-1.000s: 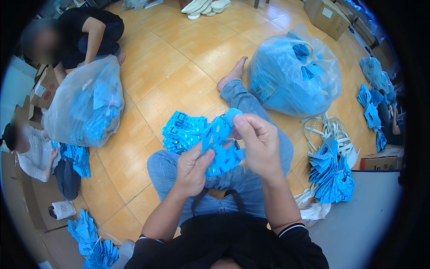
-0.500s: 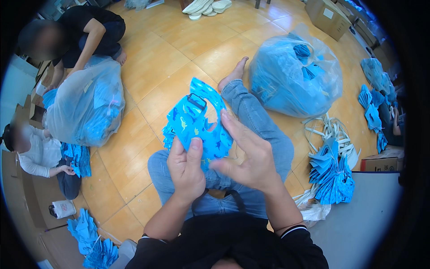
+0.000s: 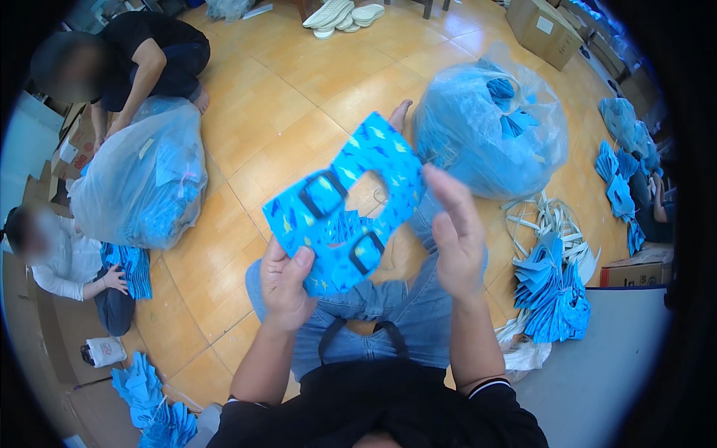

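Note:
A flat blue fabric piece (image 3: pixel 407 160), likely a shoe upper, spreads out above my lap. It has a small animal print, a large cut-out in the middle and two black rectangular outlines or loops. My left hand (image 3: pixel 290 287) pinches its lower left corner, thumb on top and fingers underneath. Folded blue pieces (image 3: pixel 349 226) show through the cut-out; whether my left hand holds them too is hidden. Beside the right edge is my right hand (image 3: pixel 457 239), fingers stretched and apart, fingertips close to the fabric; contact is unclear.
Right of centre stands a clear bag of blue pieces (image 3: pixel 489 127); below it lie white straps (image 3: pixel 553 224) and a blue bundle (image 3: pixel 553 299). At left, two people sit near another bag (image 3: pixel 142 179). White soles (image 3: pixel 340 16) and a carton (image 3: pixel 544 33) are at the back.
The blue piece has been unfolded from a folded shape and lies wider, showing a second black outline. My right hand has moved right, away from gripping it.

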A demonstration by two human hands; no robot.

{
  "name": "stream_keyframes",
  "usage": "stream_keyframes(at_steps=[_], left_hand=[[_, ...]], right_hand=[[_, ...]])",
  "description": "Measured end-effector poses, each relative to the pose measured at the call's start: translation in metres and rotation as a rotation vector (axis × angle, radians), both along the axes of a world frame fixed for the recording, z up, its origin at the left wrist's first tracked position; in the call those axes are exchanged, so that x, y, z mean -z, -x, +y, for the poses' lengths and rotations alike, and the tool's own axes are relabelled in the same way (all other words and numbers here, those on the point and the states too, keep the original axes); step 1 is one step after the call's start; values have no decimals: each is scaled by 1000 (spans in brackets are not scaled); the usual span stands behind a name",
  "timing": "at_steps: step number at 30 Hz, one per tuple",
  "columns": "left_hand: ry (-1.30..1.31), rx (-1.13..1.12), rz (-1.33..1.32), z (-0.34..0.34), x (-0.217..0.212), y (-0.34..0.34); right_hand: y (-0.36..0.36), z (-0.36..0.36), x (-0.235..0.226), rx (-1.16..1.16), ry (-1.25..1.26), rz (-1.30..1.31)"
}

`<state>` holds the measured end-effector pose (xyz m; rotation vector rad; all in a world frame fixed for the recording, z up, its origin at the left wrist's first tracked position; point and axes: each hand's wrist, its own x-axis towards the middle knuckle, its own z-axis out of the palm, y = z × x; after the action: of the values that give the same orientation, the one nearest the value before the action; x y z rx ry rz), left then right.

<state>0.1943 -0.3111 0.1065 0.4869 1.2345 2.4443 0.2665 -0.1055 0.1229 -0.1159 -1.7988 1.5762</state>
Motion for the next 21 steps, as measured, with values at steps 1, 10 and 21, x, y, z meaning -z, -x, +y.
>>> stream_keyframes(at_steps=[1, 10, 21], left_hand=[[58, 62, 61, -6, 1, 3], [620, -218, 775, -29, 6, 37], [644, -298, 685, -22, 10, 35]], right_hand=[[0, 2, 2, -29, 60, -53], [-5, 18, 22, -1, -481, -202], [-4, -1, 37, -22, -178, -274]])
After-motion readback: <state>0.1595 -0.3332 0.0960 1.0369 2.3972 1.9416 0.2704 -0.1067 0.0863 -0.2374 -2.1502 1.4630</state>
